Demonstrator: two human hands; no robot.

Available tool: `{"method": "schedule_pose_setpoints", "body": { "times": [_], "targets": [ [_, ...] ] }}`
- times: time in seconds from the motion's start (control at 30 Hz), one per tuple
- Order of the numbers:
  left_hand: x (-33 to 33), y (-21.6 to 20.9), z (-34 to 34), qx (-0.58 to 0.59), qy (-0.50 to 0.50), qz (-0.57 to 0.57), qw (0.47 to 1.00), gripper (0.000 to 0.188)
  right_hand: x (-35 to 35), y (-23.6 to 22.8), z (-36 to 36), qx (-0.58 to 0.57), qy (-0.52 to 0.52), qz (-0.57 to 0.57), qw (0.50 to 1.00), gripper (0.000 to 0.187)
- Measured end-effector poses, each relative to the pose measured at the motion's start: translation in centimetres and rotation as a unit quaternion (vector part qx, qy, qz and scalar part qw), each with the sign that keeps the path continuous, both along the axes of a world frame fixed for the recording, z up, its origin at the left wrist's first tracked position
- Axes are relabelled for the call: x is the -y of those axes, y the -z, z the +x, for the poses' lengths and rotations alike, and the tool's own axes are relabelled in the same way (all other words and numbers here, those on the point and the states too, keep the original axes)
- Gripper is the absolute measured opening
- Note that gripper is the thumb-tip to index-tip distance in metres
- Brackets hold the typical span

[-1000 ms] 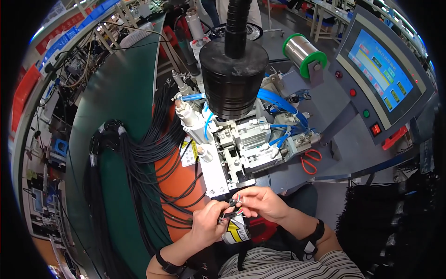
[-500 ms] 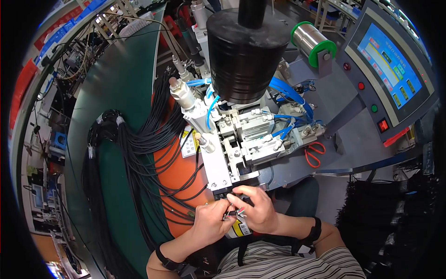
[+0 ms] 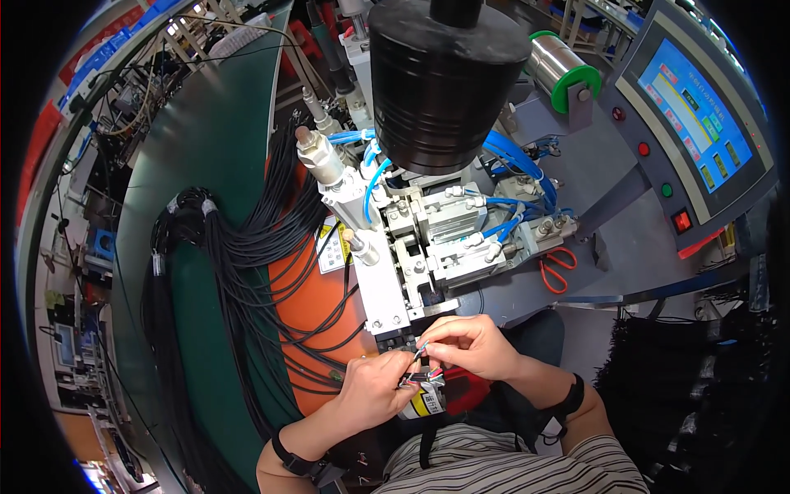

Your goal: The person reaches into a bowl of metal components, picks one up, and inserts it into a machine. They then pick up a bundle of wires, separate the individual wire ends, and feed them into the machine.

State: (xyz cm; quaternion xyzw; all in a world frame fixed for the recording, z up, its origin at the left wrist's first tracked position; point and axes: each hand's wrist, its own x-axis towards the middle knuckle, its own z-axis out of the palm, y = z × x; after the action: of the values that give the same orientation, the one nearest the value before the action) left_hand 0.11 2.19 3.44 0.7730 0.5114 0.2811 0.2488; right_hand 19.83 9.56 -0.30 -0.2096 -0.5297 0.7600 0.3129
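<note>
At the front of a metal fixture [image 3: 436, 235], my left hand [image 3: 374, 389] is closed on a black cable whose jacket is mostly hidden by the fingers. Thin coloured wires [image 3: 434, 375], among them red, green and white, fan out beside its fingertips. My right hand [image 3: 473, 347] pinches a thin light wire [image 3: 421, 351] between thumb and forefinger, just right of the left fingertips. Both hands are close together but apart. Below them a yellow and white label [image 3: 428, 402] shows on the machine.
Many black cables [image 3: 255, 239] lie across the green table [image 3: 185, 321] and an orange mat [image 3: 317, 309]. A black cylinder [image 3: 444, 90] hangs over the fixture. Red-handled scissors [image 3: 558, 270], a solder wire spool [image 3: 564, 70] and a touch screen [image 3: 695, 115] stand right.
My right hand has moved slightly right, away from the left, and now pinches a wire stretched between them. The left hand has hardly moved. The view has shifted a little.
</note>
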Motion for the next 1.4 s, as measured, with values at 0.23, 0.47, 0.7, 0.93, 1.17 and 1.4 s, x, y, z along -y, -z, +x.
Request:
{"method": "schedule_pose_setpoints", "body": {
  "times": [0.23,0.47,0.7,0.93,1.17,1.4],
  "targets": [
    [0.5,-0.5,0.1,-0.088,0.024,-0.002,0.996,0.021,-0.1,-1.0,-0.2,0.182,0.016,0.301,0.936,0.01],
    [-0.6,0.4,-1.5,0.045,0.057,-0.044,0.996,0.016,-0.2,0.2,-0.1,-0.013,-0.031,-0.018,0.999,0.014],
    [-1.8,-0.1,-2.2,0.114,0.083,-0.122,0.982,0.011,-1.3,0.7,0.0,-0.022,-0.073,-0.053,0.996,0.014],
    [-0.3,-0.7,-1.1,0.048,0.06,-0.099,0.992,0.012,0.0,-0.6,-0.5,0.142,0.022,0.281,0.949,0.007],
    [1.1,-0.4,0.0,-0.063,-0.018,0.013,0.998,0.028,1.4,-1.2,-1.3,0.239,0.157,0.523,0.803,0.009],
    [0.1,-0.2,-0.6,-0.155,0.019,0.094,0.983,0.058,0.3,-1.1,-0.9,0.315,0.126,0.493,0.801,0.009]
  ]
}}
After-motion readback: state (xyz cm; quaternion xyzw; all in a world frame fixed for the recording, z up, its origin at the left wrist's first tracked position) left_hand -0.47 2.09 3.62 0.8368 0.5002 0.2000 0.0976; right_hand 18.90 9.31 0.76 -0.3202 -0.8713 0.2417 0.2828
